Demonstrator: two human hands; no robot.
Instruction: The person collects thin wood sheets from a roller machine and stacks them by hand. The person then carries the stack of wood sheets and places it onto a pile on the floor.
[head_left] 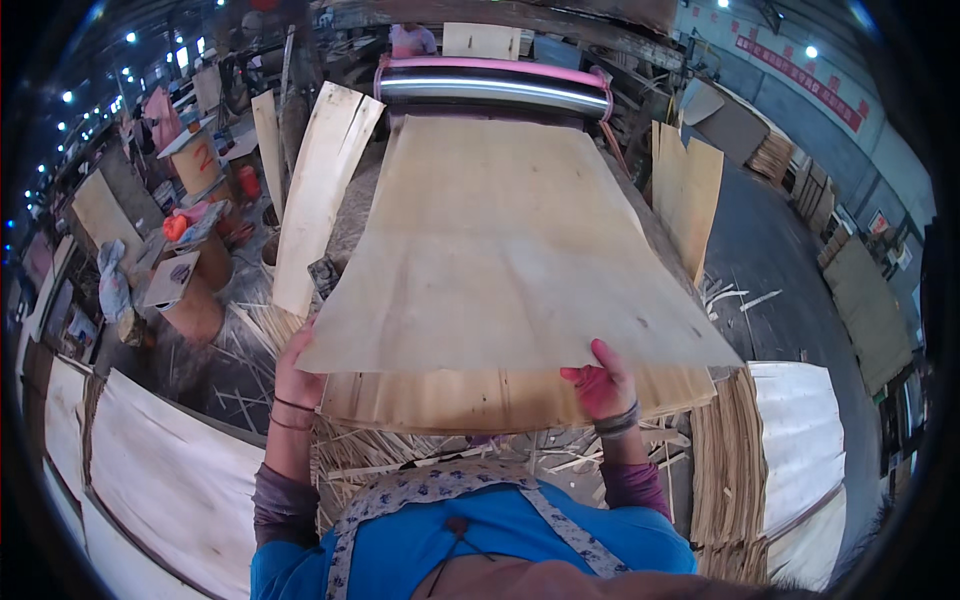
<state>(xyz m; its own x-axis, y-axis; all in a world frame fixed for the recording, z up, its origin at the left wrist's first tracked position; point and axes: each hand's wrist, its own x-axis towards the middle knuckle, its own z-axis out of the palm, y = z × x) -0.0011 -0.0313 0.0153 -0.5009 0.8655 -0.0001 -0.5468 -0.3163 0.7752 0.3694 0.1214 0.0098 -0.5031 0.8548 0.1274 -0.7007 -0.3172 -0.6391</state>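
Observation:
A broad, thin sheet of pale wood veneer [480,250] stretches away from me, its far end close below a shiny metal roller [495,88] with pink at its top and ends. My left hand [296,368] holds the sheet at its near left corner, the fingers partly hidden by the wood. Toward the right of the near edge, my right hand [607,385] pinches the same sheet, thumb on top and fingers curled below. Beneath the held sheet lies a stack of veneer [450,402], whose near edge shows just in front of me.
A narrow veneer strip [325,200] leans left of the machine, and a torn veneer piece [688,195] stands at its right. Veneer piles [728,470] flank me on the right, with white sheets [170,450] at left. Wood scraps [370,450] litter the floor. A person [412,40] is behind the roller.

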